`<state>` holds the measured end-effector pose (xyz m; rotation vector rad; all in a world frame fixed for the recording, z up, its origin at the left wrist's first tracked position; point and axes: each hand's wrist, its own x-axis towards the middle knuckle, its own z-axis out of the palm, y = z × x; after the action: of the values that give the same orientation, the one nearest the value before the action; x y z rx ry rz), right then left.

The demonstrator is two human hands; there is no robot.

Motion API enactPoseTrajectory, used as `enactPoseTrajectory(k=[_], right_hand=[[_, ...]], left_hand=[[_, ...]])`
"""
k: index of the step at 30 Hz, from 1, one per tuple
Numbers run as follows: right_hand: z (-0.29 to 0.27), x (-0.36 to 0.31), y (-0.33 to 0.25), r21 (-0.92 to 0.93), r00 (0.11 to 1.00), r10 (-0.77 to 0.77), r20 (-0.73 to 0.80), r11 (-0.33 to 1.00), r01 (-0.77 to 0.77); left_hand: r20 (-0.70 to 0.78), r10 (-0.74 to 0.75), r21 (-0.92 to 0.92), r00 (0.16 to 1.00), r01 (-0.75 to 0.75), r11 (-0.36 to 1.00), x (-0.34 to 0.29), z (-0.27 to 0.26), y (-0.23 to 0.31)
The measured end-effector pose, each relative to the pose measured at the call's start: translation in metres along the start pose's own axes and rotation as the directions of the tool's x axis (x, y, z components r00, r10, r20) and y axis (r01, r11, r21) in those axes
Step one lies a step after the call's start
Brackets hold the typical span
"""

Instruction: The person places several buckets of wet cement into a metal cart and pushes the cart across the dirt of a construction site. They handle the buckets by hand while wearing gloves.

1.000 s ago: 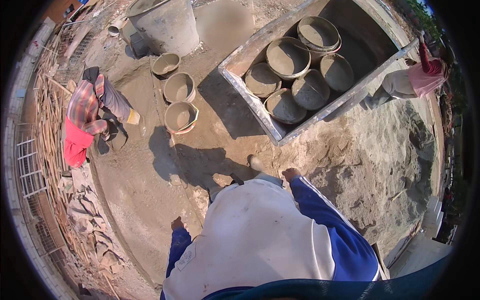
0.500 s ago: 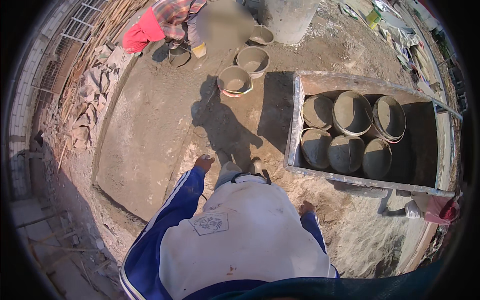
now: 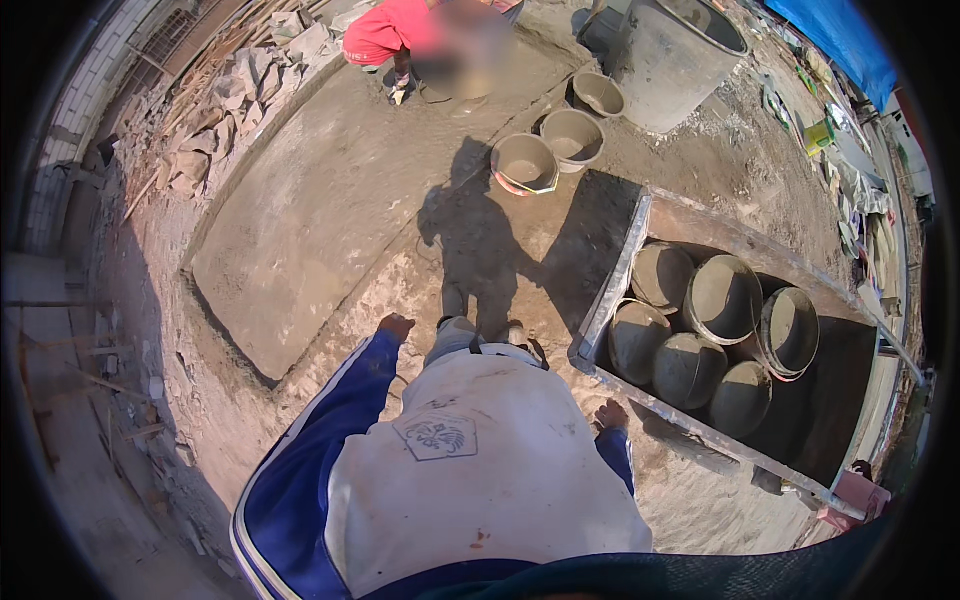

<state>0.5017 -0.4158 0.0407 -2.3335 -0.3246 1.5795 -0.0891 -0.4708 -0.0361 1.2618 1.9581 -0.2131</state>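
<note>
Sunlit ground (image 3: 310, 250) surrounded a trough (image 3: 705, 228) of buckets (image 3: 724, 300). Right hand (image 3: 611, 414) hung beside it, fingers slightly parted; whether the left hand (image 3: 397, 326) was closed, I couldn't tell.

The wearer has turned leftward, so the trough (image 3: 612, 292) has swung from the top of view to the right, the worker in red (image 3: 385, 32) to the upper edge. A blue tarp (image 3: 842, 38) appears. The left hand (image 3: 397, 327) has come forward, the right hand (image 3: 611, 415) back.
</note>
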Motion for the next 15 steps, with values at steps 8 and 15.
enactPoseTrajectory(k=[8, 15], right_hand=[[0.009, -0.005, -0.004, -0.005, 0.999, 0.033, 0.02, 0.999, -0.033], [0.0, 0.032, 0.063, -0.864, 0.801, -0.389, 0.455, 0.023, 0.502]], left_hand=[[-0.073, -0.227, -0.615, 0.971, 0.136, 0.777, -0.006, -0.025, 0.048], [-0.014, -0.184, -0.316, 0.983, 0.17, 0.933, -0.017, -0.017, 0.038]])
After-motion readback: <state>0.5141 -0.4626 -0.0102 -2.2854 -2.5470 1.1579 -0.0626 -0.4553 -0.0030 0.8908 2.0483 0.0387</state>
